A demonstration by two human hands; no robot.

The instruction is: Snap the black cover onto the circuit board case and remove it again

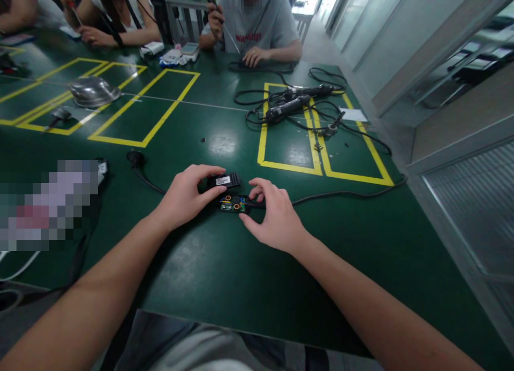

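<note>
On the green table my left hand (185, 195) pinches a black ribbed cover (225, 180) with a white label, held just above and behind an opened power adapter (233, 204). The adapter's circuit board shows orange coils and green parts. My right hand (273, 216) curls over the adapter's right end, fingertips on it where a black cable (345, 193) leaves toward the right. Both hands are closed on their parts.
Yellow taped rectangles (144, 106) mark the table. Two black electric screwdrivers (287, 107) with tangled cords lie far right of centre. A metal dome (93, 90) sits far left. A black plug (135, 158) lies left. Other people sit at the far edge, working.
</note>
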